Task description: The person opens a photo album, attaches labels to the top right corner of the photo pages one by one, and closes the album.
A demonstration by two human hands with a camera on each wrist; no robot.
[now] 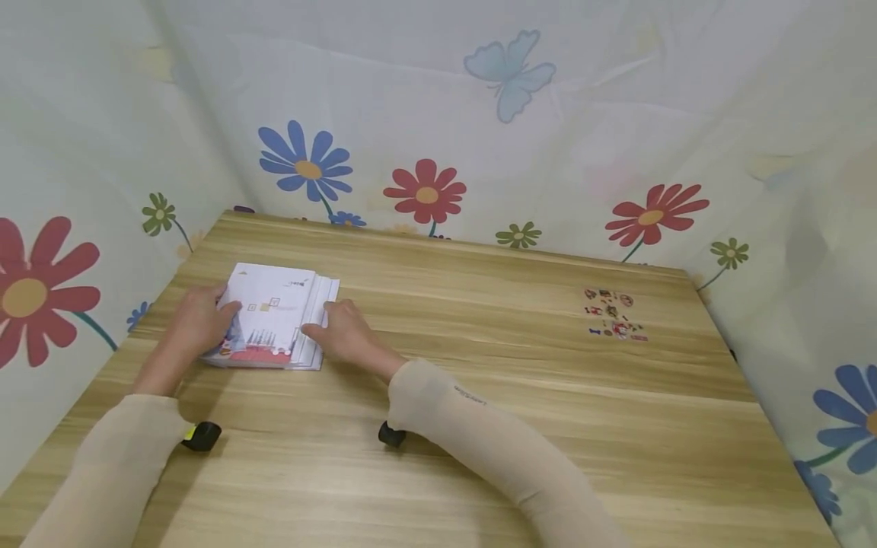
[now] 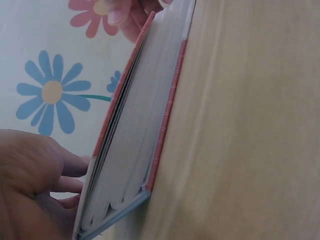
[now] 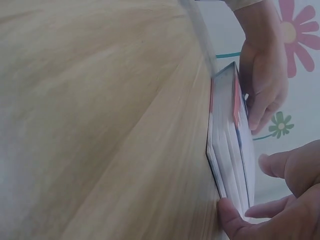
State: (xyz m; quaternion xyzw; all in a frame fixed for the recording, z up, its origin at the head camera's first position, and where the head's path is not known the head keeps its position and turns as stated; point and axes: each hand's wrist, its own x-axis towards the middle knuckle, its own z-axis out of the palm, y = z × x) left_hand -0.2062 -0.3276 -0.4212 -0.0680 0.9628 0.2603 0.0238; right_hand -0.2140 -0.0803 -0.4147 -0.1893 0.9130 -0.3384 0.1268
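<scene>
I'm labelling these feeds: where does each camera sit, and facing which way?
Head: on the head, facing forward and down at the hardcover book and wooden table; left hand, right hand, sleeves show.
Left wrist: on that wrist, facing the book's page edges from low down; both hands show.
Right wrist: on that wrist, facing low across the table to the book; both hands and some sleeve show.
Both wrist views share the book and flowered cloth.

Lettering [image 1: 470, 396] on the right sleeve [image 1: 496, 445], between five and six o'clock from the head view's centre, seems to read "LetsSlim", though small and blurred. On the book [image 1: 269, 318], towards nine o'clock, dark script [image 1: 297, 283] at the cover's two o'clock is illegible; a small yellowish triangle [image 1: 243, 272] stands at its eleven o'clock, boxed marks [image 1: 274, 302] near its middle.
</scene>
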